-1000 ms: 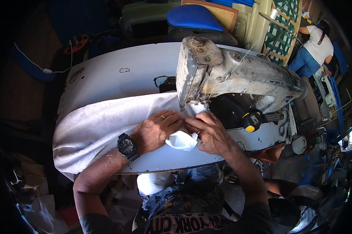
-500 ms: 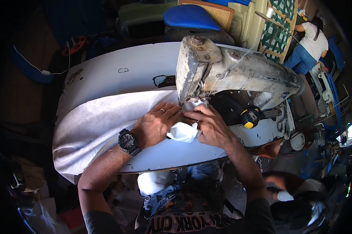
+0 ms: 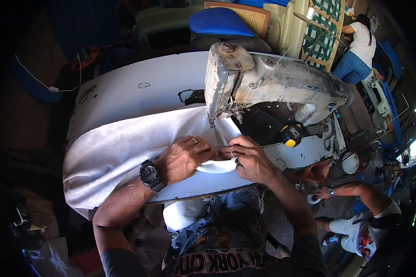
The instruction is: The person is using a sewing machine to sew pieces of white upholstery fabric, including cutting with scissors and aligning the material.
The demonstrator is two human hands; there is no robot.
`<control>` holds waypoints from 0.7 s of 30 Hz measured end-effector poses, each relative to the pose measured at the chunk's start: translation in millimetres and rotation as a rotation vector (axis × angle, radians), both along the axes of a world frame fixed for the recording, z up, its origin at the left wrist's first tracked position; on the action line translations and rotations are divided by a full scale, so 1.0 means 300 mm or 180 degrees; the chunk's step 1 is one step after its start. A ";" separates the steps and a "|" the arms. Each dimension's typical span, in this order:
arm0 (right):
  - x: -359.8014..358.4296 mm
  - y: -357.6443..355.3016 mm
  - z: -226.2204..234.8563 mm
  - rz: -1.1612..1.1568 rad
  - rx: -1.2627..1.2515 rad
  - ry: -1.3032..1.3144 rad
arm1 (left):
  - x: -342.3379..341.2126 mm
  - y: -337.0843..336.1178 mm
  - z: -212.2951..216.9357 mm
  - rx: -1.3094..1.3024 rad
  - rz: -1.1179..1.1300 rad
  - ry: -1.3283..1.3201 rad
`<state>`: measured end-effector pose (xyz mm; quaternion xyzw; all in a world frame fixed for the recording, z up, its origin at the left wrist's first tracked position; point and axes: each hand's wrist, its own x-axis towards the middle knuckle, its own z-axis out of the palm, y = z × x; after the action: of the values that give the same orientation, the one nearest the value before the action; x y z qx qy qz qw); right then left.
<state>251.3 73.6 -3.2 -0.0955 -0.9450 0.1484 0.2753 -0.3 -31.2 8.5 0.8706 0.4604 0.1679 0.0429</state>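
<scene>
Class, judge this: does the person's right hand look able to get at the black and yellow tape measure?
Probably yes: nothing visible blocks the way from the right hand to the tape measure, though the hand holds white cloth.

Tabletop (image 3: 125, 76): one. On it, one sewing machine (image 3: 275, 81), one large pale cloth (image 3: 120, 143) and one black-and-yellow object (image 3: 291, 135) were counted. One left hand (image 3: 182, 159) and one right hand (image 3: 252, 159) were tallied, with one ring (image 3: 194, 141) and one black wristwatch (image 3: 150, 175). Other people: two were recorded, one upper right (image 3: 362, 46), one lower right (image 3: 351, 234). Beyond the tabletop, one blue seat pad (image 3: 221, 22) and one green-strapped frame (image 3: 322, 34) were noted.
</scene>
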 end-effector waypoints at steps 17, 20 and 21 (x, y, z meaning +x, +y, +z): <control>0.010 0.033 -0.006 0.0128 0.0000 -0.0228 | -0.019 0.014 -0.011 0.0340 -0.0219 0.0006; 0.014 0.042 -0.012 0.0167 0.0060 -0.0213 | -0.015 0.019 -0.016 0.0391 -0.0162 0.0056; 0.014 0.044 -0.010 0.0163 0.0053 -0.0214 | -0.014 0.022 -0.020 0.0456 -0.0126 0.0105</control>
<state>255.4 86.9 -6.3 -0.0739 -0.9571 0.1442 0.2403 -4.4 -24.8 2.6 0.8830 0.4306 0.1852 -0.0238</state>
